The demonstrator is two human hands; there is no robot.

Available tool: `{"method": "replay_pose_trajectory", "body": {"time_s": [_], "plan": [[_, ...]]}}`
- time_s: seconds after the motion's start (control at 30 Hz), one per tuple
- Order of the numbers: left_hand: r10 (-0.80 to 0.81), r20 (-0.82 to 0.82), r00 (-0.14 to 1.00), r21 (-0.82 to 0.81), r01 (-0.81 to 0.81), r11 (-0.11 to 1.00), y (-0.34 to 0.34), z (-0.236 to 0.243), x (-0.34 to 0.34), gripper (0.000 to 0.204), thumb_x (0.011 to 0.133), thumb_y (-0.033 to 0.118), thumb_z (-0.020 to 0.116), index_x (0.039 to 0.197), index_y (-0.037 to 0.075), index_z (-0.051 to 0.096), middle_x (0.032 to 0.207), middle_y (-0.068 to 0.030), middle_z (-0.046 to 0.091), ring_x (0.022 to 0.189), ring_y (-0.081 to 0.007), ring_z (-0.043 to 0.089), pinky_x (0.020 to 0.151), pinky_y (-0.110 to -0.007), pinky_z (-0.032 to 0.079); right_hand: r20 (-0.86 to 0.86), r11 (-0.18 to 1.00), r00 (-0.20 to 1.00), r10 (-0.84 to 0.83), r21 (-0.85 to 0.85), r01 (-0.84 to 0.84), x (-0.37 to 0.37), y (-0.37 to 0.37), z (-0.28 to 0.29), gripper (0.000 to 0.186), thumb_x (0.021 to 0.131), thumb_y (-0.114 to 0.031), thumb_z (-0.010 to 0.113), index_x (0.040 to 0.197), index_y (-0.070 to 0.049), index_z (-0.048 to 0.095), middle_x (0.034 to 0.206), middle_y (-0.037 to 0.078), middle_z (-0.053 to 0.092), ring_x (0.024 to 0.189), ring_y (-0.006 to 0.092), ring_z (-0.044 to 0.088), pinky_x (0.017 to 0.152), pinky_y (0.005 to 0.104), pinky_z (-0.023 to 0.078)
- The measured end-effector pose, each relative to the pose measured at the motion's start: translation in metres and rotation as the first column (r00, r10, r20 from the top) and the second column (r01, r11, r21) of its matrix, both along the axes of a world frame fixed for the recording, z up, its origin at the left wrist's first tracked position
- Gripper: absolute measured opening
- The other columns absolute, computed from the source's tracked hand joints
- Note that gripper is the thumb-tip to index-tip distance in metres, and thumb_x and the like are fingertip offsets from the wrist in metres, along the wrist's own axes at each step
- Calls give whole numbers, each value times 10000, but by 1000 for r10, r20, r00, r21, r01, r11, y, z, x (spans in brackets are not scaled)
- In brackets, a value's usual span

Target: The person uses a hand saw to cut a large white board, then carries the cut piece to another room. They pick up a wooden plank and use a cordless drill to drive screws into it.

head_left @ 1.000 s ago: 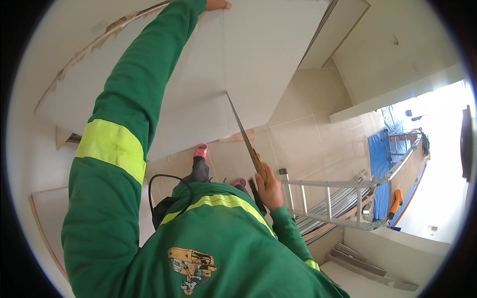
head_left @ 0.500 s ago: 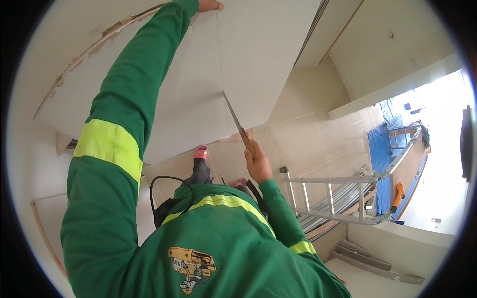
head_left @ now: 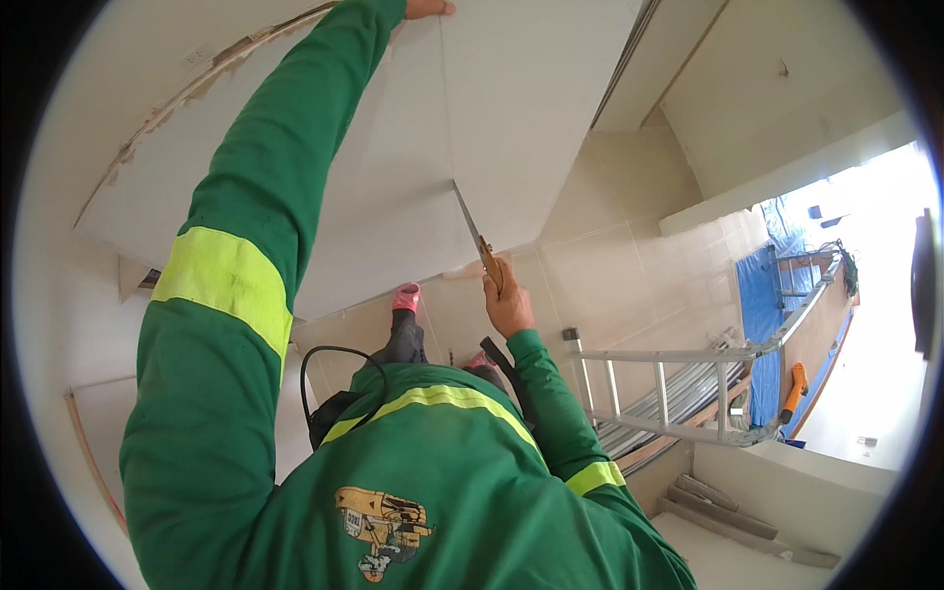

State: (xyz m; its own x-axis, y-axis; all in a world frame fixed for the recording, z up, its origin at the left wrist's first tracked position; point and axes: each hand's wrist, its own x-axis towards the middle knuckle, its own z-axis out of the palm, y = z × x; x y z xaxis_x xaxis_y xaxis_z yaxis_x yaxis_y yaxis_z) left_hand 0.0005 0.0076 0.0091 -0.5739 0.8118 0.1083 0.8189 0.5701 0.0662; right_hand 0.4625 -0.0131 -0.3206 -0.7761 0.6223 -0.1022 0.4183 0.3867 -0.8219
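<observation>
Head view: right hand (head_left: 506,305) at centre frame, fingers wrapped round the wooden handle of a handsaw (head_left: 474,239), blade slanting up-left into the cut edge of a white board (head_left: 393,177). Left hand (head_left: 430,8) at top edge, mostly cut off, grip impossible to tell. Yellow emblem (head_left: 385,519) low on green jacket. Aluminium ladder (head_left: 669,393) at right.
</observation>
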Motion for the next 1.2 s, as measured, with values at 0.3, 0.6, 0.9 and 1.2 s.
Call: {"method": "replay_pose_trajectory", "body": {"time_s": [0.3, 0.6, 0.9, 1.2], "plan": [[26, 7, 1000, 31, -26, 999, -8, -17, -13, 875, 916, 526, 734, 1599, 35, 490, 1629, -207, 519, 1508, -352, 495, 1236, -444, 403, 26, 998, 1000, -8, -65, 10, 116, -34, 67, 457, 1054, -266, 634, 1483, -133, 548, 1167, 294, 730, 1027, 548, 687, 841, 580, 582], [-22, -6, 1000, 77, 22, 997, 2, -38, -49, 876, 931, 508, 726, 1622, 42, 457, 1654, -194, 494, 1519, -356, 482, 1244, -439, 397, 37, 1000, 999, 9, -25, -8, 9, 0, -12, 490, 1045, -301, 639, 1494, -140, 526, 1036, 316, 726, 976, 565, 673, 796, 622, 550], [37, 105, 994, -70, -30, 997, -10, 7, 13, 877, 964, 478, 702, 1662, 46, 392, 1702, -199, 422, 1576, -347, 397, 1291, -455, 313, 45, 999, 999, 5, -40, -3, 111, -30, 63, 472, 1050, -292, 635, 1485, -137, 534, 1118, 288, 738, 995, 557, 684, 820, 620, 565], [-82, 104, 991, 3, 83, 997, 12, -41, -58, 926, 1003, 456, 668, 1698, -2, 260, 1778, -230, 228, 1656, -360, 192, 1353, -462, 174, 96, 999, 995, -4, 43, -1, -2, 1, -24, 494, 1046, -345, 629, 1487, -139, 542, 1040, 315, 730, 969, 562, 677, 815, 642, 536]]}}
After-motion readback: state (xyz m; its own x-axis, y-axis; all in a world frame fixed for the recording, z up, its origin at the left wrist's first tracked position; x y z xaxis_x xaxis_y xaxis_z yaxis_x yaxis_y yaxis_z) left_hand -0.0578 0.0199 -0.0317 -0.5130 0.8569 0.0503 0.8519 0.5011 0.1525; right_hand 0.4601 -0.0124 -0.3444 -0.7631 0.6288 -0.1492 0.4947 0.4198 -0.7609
